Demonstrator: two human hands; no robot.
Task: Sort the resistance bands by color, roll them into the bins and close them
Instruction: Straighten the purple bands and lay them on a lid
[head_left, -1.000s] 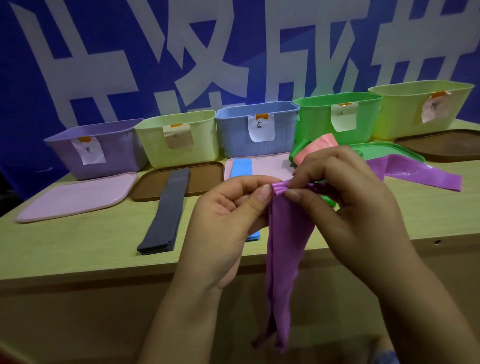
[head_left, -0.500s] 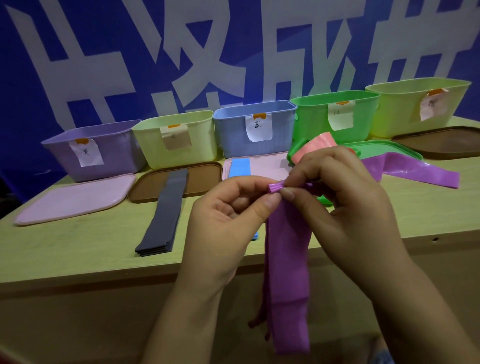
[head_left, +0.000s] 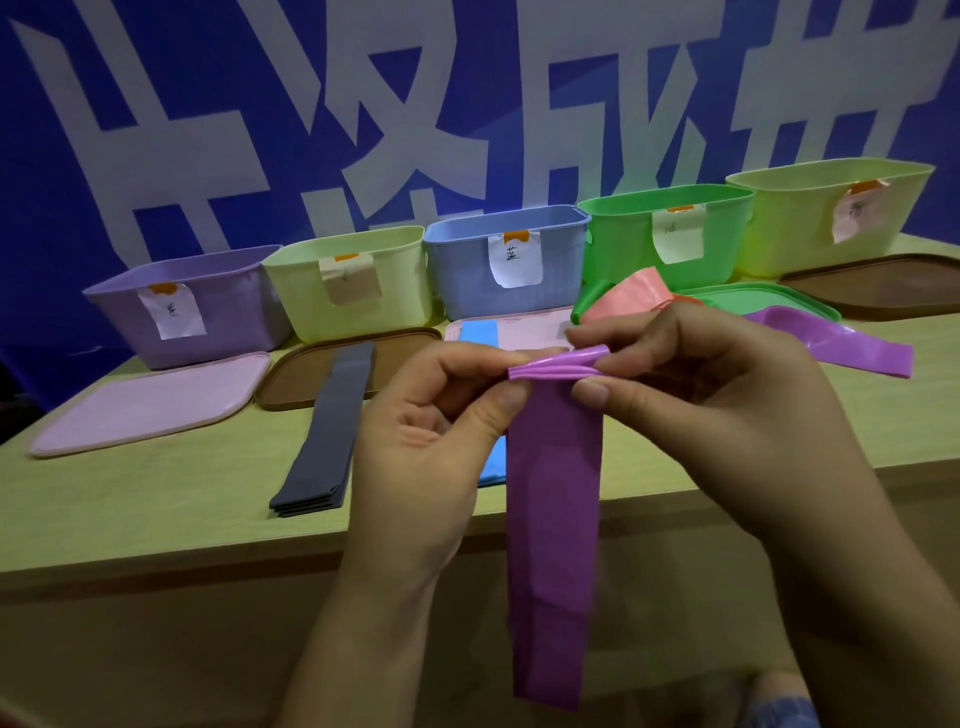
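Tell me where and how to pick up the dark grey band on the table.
Pinch the dark grey band at its near end, coming from above at the table's front edge. It lies flat and folded in layers, and that end's stacked edges are exposed, clear of the brown lid.

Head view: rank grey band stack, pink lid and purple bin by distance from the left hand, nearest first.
From the left hand:
1. Grey band stack, just to its left on the table.
2. Pink lid, farther left.
3. Purple bin, behind that lid, back left.

Bare table (head_left: 156, 499) front-left; grey band (head_left: 326, 434), lids (head_left: 150, 402), bin row (head_left: 506, 260) block rear.
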